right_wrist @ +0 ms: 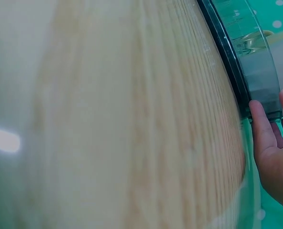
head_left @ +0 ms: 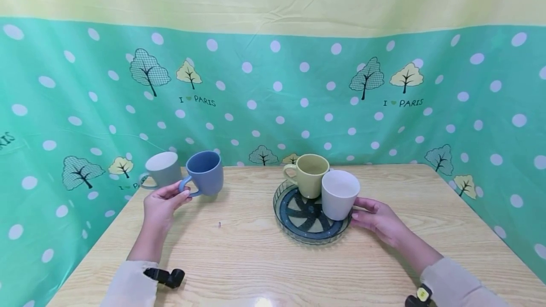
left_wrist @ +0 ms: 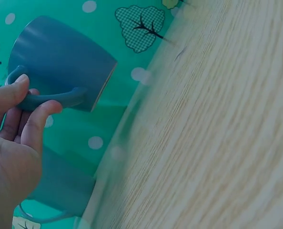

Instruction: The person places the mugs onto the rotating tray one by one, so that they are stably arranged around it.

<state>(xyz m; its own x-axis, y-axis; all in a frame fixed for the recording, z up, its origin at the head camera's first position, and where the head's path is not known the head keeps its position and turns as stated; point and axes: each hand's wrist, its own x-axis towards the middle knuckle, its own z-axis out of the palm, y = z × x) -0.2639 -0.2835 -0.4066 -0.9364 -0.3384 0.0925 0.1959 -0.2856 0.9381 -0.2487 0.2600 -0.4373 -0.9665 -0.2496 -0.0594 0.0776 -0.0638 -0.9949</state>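
Note:
My left hand [head_left: 164, 203] pinches the handle of a blue mug [head_left: 209, 174] between thumb and fingers. In the left wrist view, the mug's base hangs just off the table. Behind it to the left stands a grey-blue mug [head_left: 164, 170] with its handle facing left. My right hand [head_left: 377, 219] grips the right edge of a round clear glass dish [head_left: 294, 236] with a dark patterned bottom. On the dish, a yellow-green mug [head_left: 313, 179] stands beside a white mug [head_left: 339, 198], whose handle is not visible. The right fingers lie close to the white mug.
The mugs and dish are on a light wooden table [head_left: 239, 259]. A green and yellow curtain [head_left: 298, 75] with trees and dots hangs behind and along both sides. One tiny dark speck [head_left: 219, 224] lies on the wood between the blue mug and the dish.

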